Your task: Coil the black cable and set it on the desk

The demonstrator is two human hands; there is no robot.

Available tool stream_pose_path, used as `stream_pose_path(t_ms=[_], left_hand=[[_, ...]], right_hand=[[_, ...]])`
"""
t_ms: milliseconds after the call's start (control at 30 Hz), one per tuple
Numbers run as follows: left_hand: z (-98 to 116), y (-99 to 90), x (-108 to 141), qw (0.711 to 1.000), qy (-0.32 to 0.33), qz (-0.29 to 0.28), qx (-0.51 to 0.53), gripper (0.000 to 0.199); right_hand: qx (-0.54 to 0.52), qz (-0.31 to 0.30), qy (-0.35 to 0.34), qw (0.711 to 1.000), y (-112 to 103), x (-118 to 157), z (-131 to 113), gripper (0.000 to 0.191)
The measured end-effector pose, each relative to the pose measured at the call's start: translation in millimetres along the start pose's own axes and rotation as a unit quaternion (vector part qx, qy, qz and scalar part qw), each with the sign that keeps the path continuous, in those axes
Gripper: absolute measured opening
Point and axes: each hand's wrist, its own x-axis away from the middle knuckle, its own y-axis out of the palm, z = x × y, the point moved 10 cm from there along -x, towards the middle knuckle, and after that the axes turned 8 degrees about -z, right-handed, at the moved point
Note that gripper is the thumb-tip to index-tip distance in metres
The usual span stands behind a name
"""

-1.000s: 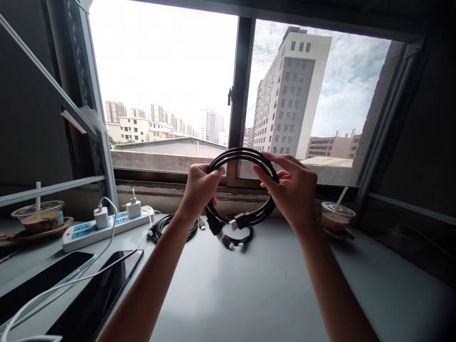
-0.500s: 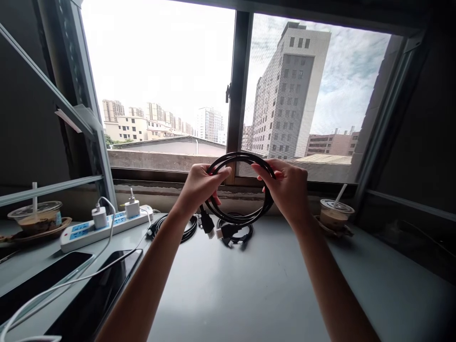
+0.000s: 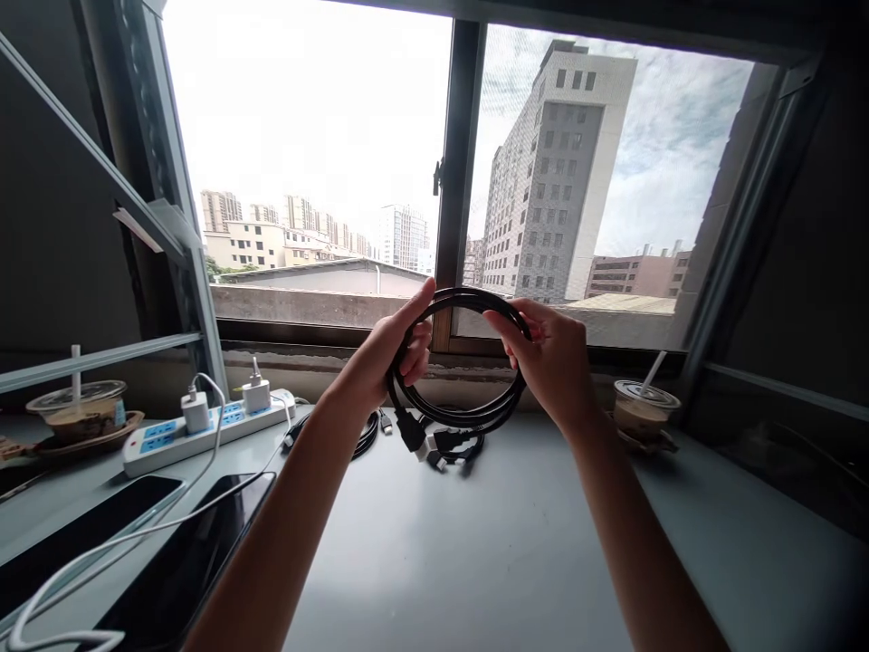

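Both hands hold up a coiled black cable [image 3: 468, 418] above the desk, its loops forming a ring. Two thick black plugs with pale ends, HDMI-like in shape, hang at the bottom of the ring. My left hand [image 3: 397, 349] has its fingers wrapped round the left side of the coil, thumb pointing up. On the upper right side, my right hand [image 3: 549, 353] pinches the loops between thumb and fingers. Behind the held plugs, a smaller black cable [image 3: 475, 450] lies on the desk, partly hidden. Another coiled black cable [image 3: 367, 436] rests behind my left forearm.
A white power strip [image 3: 210, 435] with two chargers stands at the left, near two dark phones [image 3: 196, 561] and a white cord [image 3: 163, 523]. Plastic drink cups with straws stand at the left [image 3: 81, 412] and right [image 3: 644, 412]. A window is behind the grey desk [image 3: 434, 561].
My left hand has shifted its grip: the thumb now points up and the fingers curl round the coil. The hanging plugs have swung a little to the right and closer together.
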Motion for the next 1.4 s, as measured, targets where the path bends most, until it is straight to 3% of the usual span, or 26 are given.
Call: stream_pose_path(t_ms=[133, 267, 367, 500, 600, 700, 833, 1100, 1200, 1300, 1400], left_hand=[[1, 6.6, 2, 0.998, -0.01, -0.062, 0.008, 0.05], [4, 10.1, 5, 0.995, -0.003, -0.095, 0.032, 0.039], [7, 16.6, 6, 0.992, 0.004, -0.115, 0.052, 0.035], [4, 21.6, 6, 0.99, -0.013, -0.103, 0.093, 0.038], [-5, 22.4, 4, 0.987, -0.043, -0.086, 0.131, 0.049], [-9, 27.4, 1, 0.982, -0.045, -0.106, 0.147, 0.053], [-10, 35.5, -2, 0.978, -0.024, -0.136, 0.156, 0.05], [-13, 34.0, -4, 0.98, -0.002, -0.098, 0.176, 0.033], [-8, 31.0, -4, 0.988, 0.033, -0.057, 0.14, 0.024], [-1, 26.3, -4, 0.996, 0.081, -0.006, 0.039, 0.025], [-5, 27.8, -6, 0.989, 0.086, -0.017, -0.117, 0.034]], right_hand=[[-0.008, -0.005, 0.012, 1.0, -2, 0, 1, 0.035], [0.009, -0.005, 0.0, 1.0, -1, -1, -2, 0.032], [-0.035, -0.005, -0.018, 0.999, 1, -2, -3, 0.029], [-0.097, 0.001, -0.062, 0.993, 2, 0, -12, 0.026], [-0.076, 0.026, -0.103, 0.991, -4, 4, -26, 0.029], [-0.073, 0.037, -0.111, 0.99, -9, 6, -32, 0.025], [-0.084, 0.043, -0.104, 0.99, -14, 5, -31, 0.022], [-0.068, 0.06, -0.098, 0.991, -18, 5, -26, 0.02], [-0.047, 0.055, -0.06, 0.996, -15, 2, -13, 0.024], [-0.034, 0.047, -0.026, 0.998, -12, -1, 0, 0.029], [-0.051, 0.042, -0.016, 0.998, -8, -4, 9, 0.03]])
